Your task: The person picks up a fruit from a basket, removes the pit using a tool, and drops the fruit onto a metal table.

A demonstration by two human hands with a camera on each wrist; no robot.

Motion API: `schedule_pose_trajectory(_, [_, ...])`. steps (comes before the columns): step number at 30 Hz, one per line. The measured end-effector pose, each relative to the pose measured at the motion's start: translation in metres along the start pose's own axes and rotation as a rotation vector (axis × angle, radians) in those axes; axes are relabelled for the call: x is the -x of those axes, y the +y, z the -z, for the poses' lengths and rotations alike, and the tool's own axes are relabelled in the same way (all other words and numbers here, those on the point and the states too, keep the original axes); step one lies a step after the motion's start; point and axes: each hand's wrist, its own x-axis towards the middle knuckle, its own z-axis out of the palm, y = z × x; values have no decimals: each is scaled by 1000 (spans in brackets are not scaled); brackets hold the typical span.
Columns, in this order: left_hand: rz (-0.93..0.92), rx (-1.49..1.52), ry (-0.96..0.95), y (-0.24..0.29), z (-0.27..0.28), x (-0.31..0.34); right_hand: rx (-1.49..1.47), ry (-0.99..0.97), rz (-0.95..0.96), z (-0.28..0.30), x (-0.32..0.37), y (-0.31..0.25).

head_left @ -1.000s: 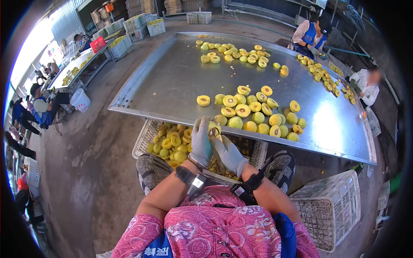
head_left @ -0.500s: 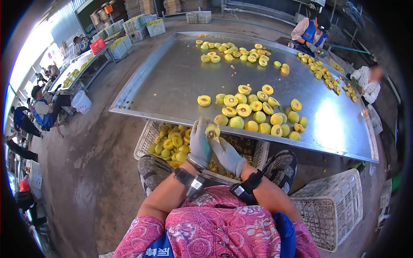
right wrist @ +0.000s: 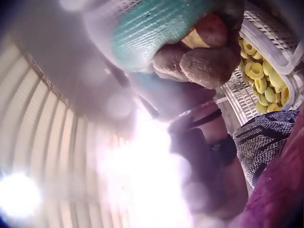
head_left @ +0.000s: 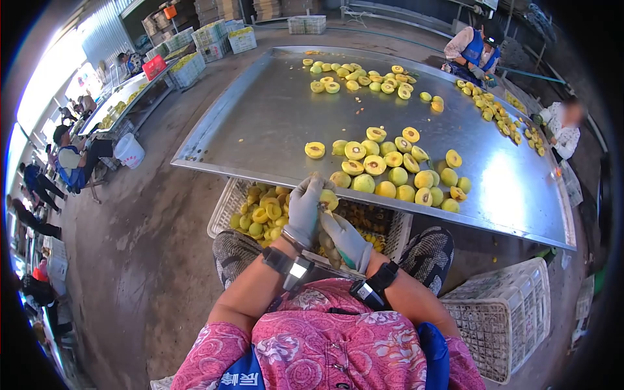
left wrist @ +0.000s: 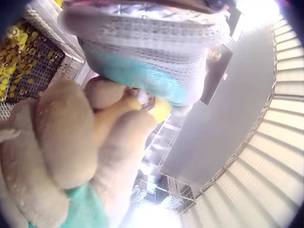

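Both hands wear grey knit gloves with teal palms and meet at the near edge of the metal table. My left hand [head_left: 304,211] grips a yellow peach half [head_left: 329,199] between thumb and fingers. Right below it, my right hand [head_left: 346,239] has its fingers curled round a slim tan handle [left wrist: 111,116], which points toward the fruit. The tool's working end is mostly hidden at the peach. In the right wrist view, brown-stained fingertips [right wrist: 209,66] curl close together under the teal palm.
Peach halves [head_left: 375,165] lie on the metal table [head_left: 260,130] before me, with more farther back. Below its edge, a white crate [head_left: 224,207] holds cut peaches beside dark pits. An overturned crate [head_left: 500,318] stands at right. Two people [head_left: 471,52] work across the table.
The head view has shifted slightly, moving the scene a little right. My right hand has turned at the wrist, showing more teal palm. The peach half has turned slightly in my left hand.
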Motion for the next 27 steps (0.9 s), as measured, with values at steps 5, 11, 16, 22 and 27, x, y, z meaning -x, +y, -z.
schedule_pose_trajectory(5, [115, -36, -104, 2, 11, -2, -18, -27, -18, -1, 4, 6])
schedule_pose_trajectory(11, [85, -74, 88, -2, 5, 9, 19, 20, -9, -2, -1, 12])
schedule_pose_trajectory(16, [102, 49, 43, -16, 11, 13, -87, 39, 14, 3, -8, 34])
schedule_pose_trajectory(22, [-431, -1235, 52, -23, 27, 21, 863, -70, 579, 36, -25, 63])
schedule_pose_trajectory(27, [159, -173, 45, 23, 33, 30, -171, -252, -238, 7, -18, 44])
